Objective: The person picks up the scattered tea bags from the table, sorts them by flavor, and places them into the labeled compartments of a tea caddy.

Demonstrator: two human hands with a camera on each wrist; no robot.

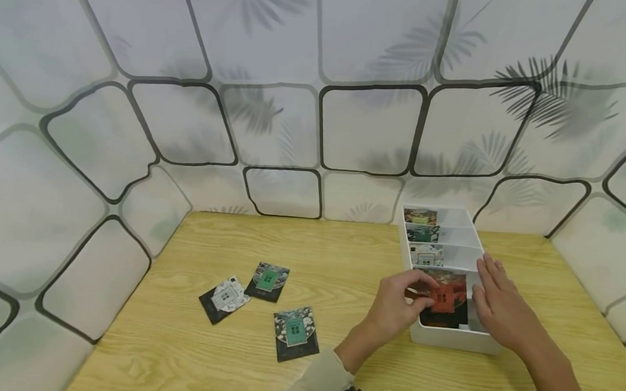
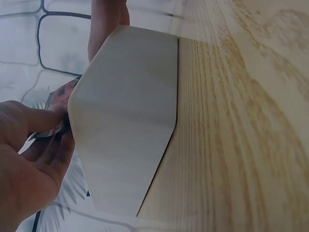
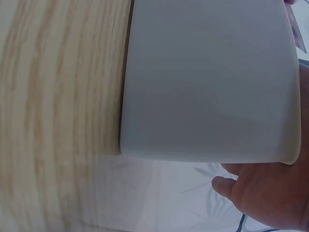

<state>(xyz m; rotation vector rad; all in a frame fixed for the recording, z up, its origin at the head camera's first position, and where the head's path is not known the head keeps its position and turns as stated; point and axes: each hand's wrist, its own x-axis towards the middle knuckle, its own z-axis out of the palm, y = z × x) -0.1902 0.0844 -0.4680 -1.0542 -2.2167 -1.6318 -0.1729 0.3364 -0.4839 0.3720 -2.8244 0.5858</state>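
Observation:
Over the front compartment of a white divided box (image 1: pixel 455 339), my left hand (image 1: pixel 389 302) pinches a flat packet (image 1: pixel 443 299) with a red label and a dark lower part. In the left wrist view, the thumb and fingers of the left hand (image 2: pixel 34 159) hold the red packet (image 2: pixel 63 94) just past the box wall (image 2: pixel 125 96). My right hand (image 1: pixel 507 312) rests on the box's right rim, its fingers extended forward. The right wrist view shows the right hand (image 3: pixel 270 193) against the box (image 3: pixel 207 82), mostly hidden behind it.
Left on the wooden table (image 1: pixel 174 354) lie a green-labelled packet (image 1: pixel 267 280), a white-labelled packet (image 1: pixel 226 298) and another green-labelled packet (image 1: pixel 296 332). Behind the front compartment, the box holds a white packet (image 1: pixel 427 256), a green one (image 1: pixel 422 233) and a reddish-yellow one (image 1: pixel 420 216). Patterned fabric walls surround the table.

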